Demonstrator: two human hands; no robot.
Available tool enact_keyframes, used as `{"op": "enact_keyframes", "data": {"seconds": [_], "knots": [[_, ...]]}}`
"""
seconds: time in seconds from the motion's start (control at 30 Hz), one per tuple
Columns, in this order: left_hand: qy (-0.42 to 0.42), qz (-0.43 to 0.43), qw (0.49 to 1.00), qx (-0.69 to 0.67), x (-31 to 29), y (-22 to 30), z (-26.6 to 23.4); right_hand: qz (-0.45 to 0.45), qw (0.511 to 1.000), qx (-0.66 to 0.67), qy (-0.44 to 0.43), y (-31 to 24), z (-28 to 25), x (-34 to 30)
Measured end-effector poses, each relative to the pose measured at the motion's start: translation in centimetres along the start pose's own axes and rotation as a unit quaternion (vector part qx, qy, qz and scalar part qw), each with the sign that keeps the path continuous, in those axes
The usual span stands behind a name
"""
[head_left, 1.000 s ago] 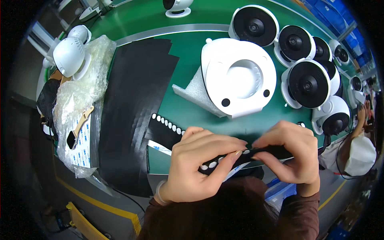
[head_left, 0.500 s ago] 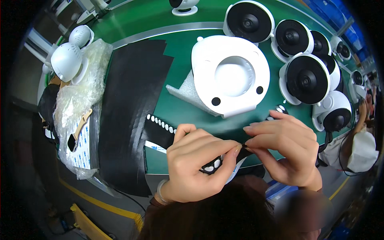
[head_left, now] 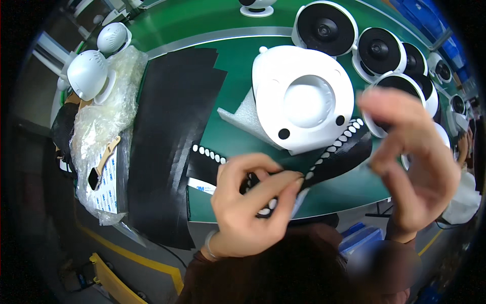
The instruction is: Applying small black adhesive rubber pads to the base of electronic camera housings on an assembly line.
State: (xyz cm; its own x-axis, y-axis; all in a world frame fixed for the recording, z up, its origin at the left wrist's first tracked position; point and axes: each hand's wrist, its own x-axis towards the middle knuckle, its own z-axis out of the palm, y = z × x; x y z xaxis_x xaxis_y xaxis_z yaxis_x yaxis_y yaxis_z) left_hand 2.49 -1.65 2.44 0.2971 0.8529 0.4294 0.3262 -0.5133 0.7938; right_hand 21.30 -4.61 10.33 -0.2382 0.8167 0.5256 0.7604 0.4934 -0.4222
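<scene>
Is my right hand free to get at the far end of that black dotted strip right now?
Probably yes. The right hand is lifted, fingers apart and holding nothing, beside the black dotted strip; nothing lies between. The left hand pinches its near end.

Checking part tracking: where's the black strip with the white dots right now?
Head view, lower centre: the black dotted strip runs from the left hand, which pinches it, up-right toward the right hand, just in front of the white round housing.
</scene>
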Motion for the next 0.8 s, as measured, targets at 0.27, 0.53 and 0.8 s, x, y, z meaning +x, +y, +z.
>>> {"op": "enact_keyframes", "data": {"seconds": [0.27,0.53,0.8], "knots": [[0.044,0.11,0.99,0.082,0.0,-1.4,1.0,0.04,0.998,-0.027,0.039,0.3,5.1,6.0],[0.021,0.112,0.992,0.054,0.3,-1.5,0.9,0.059,0.998,-0.021,0.007,-0.5,5.4,6.6],[0.041,0.142,0.988,0.038,0.5,-1.9,0.8,0.051,0.997,-0.056,-0.011,-1.5,5.5,7.1]]}}
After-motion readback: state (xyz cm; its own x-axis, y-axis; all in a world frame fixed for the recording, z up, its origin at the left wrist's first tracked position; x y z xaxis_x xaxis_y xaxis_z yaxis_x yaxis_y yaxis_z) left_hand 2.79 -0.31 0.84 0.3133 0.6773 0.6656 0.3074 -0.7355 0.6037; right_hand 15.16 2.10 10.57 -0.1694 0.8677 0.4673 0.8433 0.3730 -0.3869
